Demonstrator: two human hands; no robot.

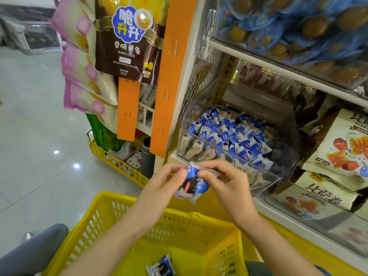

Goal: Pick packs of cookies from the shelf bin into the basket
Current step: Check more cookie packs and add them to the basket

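A blue-and-white cookie pack [192, 186] hangs above the yellow basket [111, 214], pinched at its top edge between my left hand [165, 183] and my right hand [223, 180]. Just behind the hands stands the clear shelf bin [278, 176], holding several more blue-and-white cookie packs [235, 136]. One cookie pack [161, 266] lies on the basket's floor near the bottom of the view.
An orange shelf post [171, 76] rises left of the bin, with hanging snack bags [127, 36] beside it. Another yellow basket [111, 156] with toys sits on the floor. Boxed snacks [342, 148] fill the shelf to the right, blue egg packs [298, 26] above.
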